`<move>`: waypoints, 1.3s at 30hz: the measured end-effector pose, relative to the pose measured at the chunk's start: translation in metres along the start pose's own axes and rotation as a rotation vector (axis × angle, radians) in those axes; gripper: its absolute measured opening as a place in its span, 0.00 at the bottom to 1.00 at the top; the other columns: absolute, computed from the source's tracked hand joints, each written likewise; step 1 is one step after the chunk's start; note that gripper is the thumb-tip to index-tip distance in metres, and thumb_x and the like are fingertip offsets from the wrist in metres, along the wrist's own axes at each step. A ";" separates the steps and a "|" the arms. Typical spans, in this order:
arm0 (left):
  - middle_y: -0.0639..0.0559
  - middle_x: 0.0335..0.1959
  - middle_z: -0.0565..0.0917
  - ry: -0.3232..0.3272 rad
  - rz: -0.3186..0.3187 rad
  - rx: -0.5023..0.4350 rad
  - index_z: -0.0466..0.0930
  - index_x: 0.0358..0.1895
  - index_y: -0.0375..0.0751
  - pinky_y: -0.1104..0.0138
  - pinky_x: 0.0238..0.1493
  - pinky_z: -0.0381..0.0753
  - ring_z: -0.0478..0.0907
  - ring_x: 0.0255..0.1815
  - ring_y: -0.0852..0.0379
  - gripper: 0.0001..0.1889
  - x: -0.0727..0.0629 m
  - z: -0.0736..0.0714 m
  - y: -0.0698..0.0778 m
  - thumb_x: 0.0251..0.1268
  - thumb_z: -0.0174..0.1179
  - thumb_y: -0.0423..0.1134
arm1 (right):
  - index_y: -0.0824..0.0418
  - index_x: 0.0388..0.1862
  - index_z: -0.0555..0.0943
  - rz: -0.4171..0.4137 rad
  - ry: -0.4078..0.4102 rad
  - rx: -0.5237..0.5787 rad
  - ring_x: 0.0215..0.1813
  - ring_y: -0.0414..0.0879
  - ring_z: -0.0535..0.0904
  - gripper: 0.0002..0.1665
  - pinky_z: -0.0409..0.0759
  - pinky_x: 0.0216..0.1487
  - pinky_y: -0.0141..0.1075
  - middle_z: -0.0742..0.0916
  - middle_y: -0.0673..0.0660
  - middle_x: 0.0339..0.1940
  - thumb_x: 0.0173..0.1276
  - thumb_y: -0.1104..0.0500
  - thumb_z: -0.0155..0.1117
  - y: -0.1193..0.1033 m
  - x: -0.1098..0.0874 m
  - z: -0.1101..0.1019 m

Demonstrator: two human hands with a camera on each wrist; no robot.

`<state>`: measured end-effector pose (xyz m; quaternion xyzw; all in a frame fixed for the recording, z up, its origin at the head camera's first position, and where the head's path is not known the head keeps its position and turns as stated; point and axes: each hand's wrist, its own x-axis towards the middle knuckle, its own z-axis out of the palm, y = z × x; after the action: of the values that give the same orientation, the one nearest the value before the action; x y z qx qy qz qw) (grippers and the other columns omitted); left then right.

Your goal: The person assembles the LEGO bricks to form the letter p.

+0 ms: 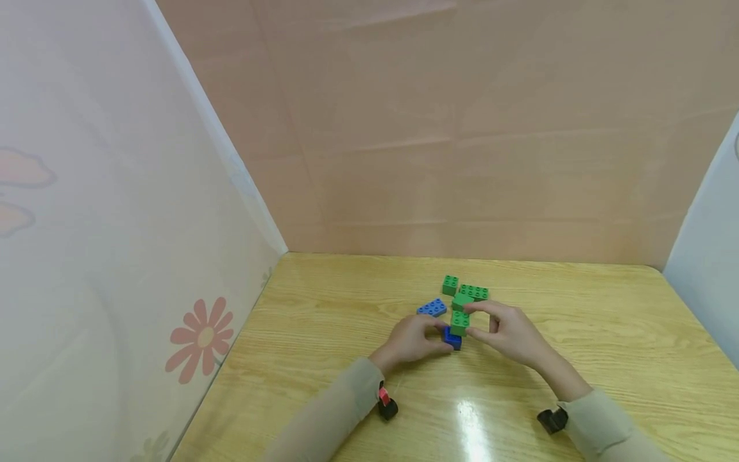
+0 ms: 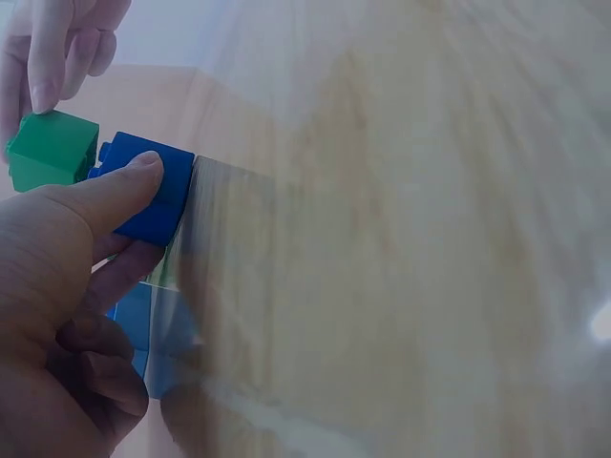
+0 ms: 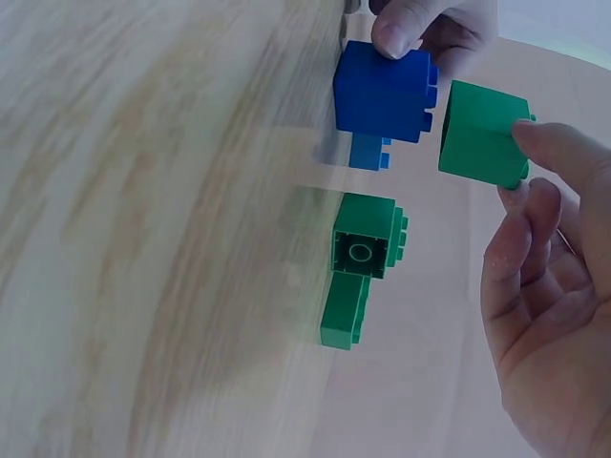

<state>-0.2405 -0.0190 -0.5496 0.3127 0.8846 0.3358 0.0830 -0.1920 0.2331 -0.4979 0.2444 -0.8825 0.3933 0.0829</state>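
My left hand (image 1: 411,338) pinches a dark blue toy building brick (image 2: 158,186) between thumb and fingers; the brick stands on the table with its studs up. My right hand (image 1: 514,333) holds a green square brick (image 3: 485,134) between thumb and fingertips. This green brick hovers just above the blue one, a little tilted, with a narrow gap between them in the right wrist view. Behind the hands, another green brick (image 3: 363,239) lies on its side, its hollow underside showing.
Beyond the hands on the wooden table (image 1: 323,308) are a long green brick (image 1: 479,292), a small green brick (image 1: 450,285) and a lighter blue brick (image 1: 432,308). A flowered cloth (image 1: 115,256) borders the left side, and a tan cloth (image 1: 462,160) hangs behind.
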 end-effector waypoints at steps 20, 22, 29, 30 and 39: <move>0.74 0.51 0.85 0.006 0.001 -0.004 0.88 0.57 0.59 0.68 0.60 0.76 0.78 0.56 0.72 0.21 0.001 0.003 0.002 0.62 0.73 0.58 | 0.55 0.61 0.85 0.033 -0.034 0.087 0.18 0.36 0.67 0.21 0.69 0.17 0.33 0.80 0.46 0.26 0.70 0.54 0.75 0.003 0.001 0.011; 0.74 0.50 0.85 0.006 0.005 0.003 0.88 0.57 0.59 0.69 0.59 0.76 0.78 0.56 0.72 0.21 0.002 0.003 0.002 0.63 0.73 0.58 | 0.56 0.60 0.85 0.028 -0.031 0.101 0.19 0.36 0.67 0.20 0.69 0.18 0.33 0.83 0.47 0.33 0.71 0.55 0.74 0.003 0.002 0.013; 0.72 0.51 0.86 0.012 0.006 0.013 0.88 0.57 0.58 0.70 0.58 0.76 0.79 0.55 0.72 0.21 0.002 0.003 0.001 0.63 0.73 0.57 | 0.56 0.57 0.87 0.004 -0.022 0.126 0.20 0.36 0.69 0.17 0.71 0.19 0.33 0.86 0.48 0.45 0.70 0.58 0.74 0.004 0.003 0.017; 0.72 0.51 0.86 0.013 0.005 0.014 0.88 0.57 0.58 0.70 0.58 0.76 0.79 0.55 0.72 0.21 0.002 0.003 0.001 0.63 0.74 0.57 | 0.56 0.56 0.87 0.003 -0.021 0.127 0.20 0.37 0.69 0.17 0.71 0.19 0.33 0.86 0.48 0.45 0.70 0.58 0.74 0.005 0.003 0.018; 0.72 0.52 0.86 0.030 -0.009 0.000 0.89 0.57 0.58 0.69 0.58 0.76 0.79 0.56 0.71 0.21 0.001 0.004 -0.001 0.62 0.74 0.57 | 0.56 0.56 0.88 0.036 -0.028 0.126 0.21 0.37 0.70 0.17 0.72 0.20 0.33 0.86 0.50 0.48 0.70 0.56 0.75 0.005 0.005 0.022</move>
<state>-0.2399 -0.0171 -0.5528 0.3035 0.8871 0.3403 0.0714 -0.1980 0.2180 -0.5139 0.2386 -0.8613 0.4461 0.0478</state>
